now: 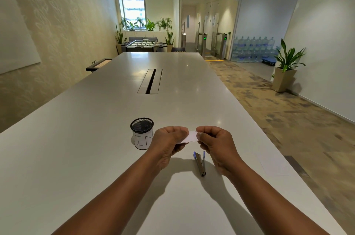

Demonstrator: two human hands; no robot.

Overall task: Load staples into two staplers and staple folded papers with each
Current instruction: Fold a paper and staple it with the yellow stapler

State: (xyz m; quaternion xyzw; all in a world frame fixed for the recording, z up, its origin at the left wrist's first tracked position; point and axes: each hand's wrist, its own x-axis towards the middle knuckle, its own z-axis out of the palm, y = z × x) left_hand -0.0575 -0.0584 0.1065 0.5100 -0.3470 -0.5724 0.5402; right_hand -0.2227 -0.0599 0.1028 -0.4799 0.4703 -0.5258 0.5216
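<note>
- White folded paper (192, 136) is held between the two hands, above the table (96, 158); only a short strip of it shows in the gap between them.
- The left hand (169, 141) has its fingers curled over the paper's left end, pinching it, knuckles toward the camera.
- The right hand (215, 139) pinches the paper's right end, thumb on the near face and fingers curled behind.
- The paper's lower edge runs roughly level from one hand to the other; its upper edge is partly hidden by the fingers.
- A stapler (200, 163) lies on the table just below the hands, under the right wrist's inner side, with blue-tipped parts pointing toward the hands and its hinge end toward the person; it looks opened out.
- A black mesh cup (142, 132) with a white label stands just left of the left hand, close to its knuckles but apart from them.
- A flat white sheet (274, 165) lies well right of the right forearm, near the table's right edge.
- Beyond the hands the white tabletop stretches bare to a cable slot (150, 81) far ahead.
- Left of the left forearm there is wide bare surface out to the table's left edge.
- The right edge of the table runs diagonally past the right forearm, with carpeted floor (288, 119) beyond it.
</note>
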